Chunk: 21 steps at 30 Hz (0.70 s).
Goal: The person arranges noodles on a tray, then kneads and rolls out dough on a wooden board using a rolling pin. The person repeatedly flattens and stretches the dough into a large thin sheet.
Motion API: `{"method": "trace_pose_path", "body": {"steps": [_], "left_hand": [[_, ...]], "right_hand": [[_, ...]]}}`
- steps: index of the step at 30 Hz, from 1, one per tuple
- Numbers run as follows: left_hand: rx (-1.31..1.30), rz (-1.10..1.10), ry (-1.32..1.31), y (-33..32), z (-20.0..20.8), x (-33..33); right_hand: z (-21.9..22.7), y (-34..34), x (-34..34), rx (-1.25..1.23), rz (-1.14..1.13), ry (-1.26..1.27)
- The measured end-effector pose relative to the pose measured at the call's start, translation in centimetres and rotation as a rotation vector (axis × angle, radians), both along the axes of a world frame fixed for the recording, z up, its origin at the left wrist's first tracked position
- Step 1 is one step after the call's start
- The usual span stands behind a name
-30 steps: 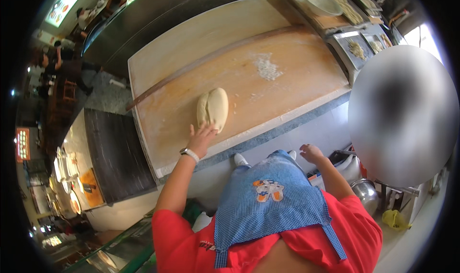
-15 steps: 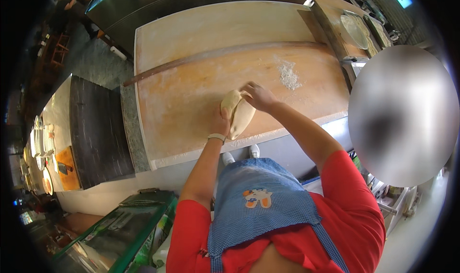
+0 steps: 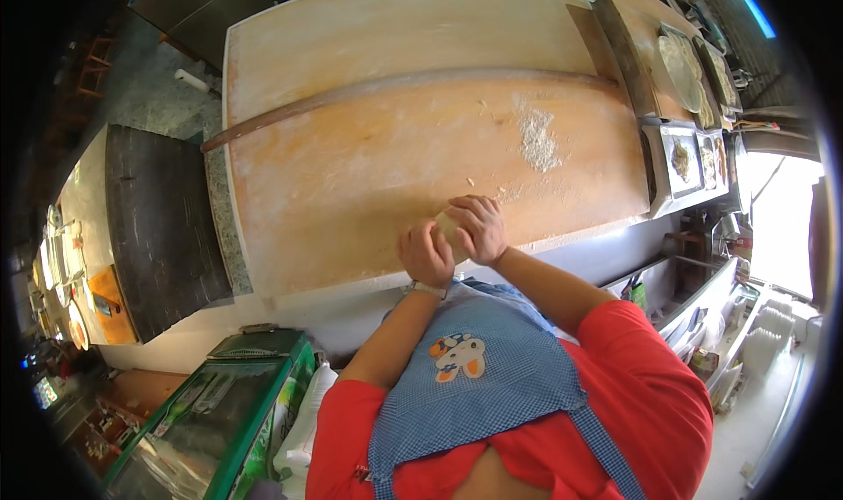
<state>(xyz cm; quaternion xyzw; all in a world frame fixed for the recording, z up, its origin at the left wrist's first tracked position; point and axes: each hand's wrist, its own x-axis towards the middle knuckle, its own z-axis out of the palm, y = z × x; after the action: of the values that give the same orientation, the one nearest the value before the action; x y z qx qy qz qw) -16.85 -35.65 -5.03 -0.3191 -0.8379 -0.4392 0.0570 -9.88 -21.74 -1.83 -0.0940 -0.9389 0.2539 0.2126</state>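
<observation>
A lump of pale dough lies near the front edge of the floured wooden board. Both hands cover most of it, so only a small strip shows between them. My left hand wraps its left side with bent fingers. On the far right side, my right hand curls its fingers over the dough. A few small crumbs are scattered just beyond my right hand. Farther back and to the right sits a patch of white flour.
A long wooden rod lies across the board. Trays of food line its right end, below a round pale disc. A dark-sided counter stands at left. Near my left side is a green-framed case.
The dough was lifted and folded between my hands; now both hands press over it closer to my body. The person at the right has left the view, showing the trays and shelves there.
</observation>
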Motion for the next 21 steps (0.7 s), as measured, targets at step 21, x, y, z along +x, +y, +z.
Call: {"method": "trace_pose_path", "body": {"steps": [21], "left_hand": [[-0.273,0.050,-0.185,7.0,-4.6,-10.9]], "right_hand": [[-6.6,4.8,-12.4,-0.045,-0.308,-0.069]]}}
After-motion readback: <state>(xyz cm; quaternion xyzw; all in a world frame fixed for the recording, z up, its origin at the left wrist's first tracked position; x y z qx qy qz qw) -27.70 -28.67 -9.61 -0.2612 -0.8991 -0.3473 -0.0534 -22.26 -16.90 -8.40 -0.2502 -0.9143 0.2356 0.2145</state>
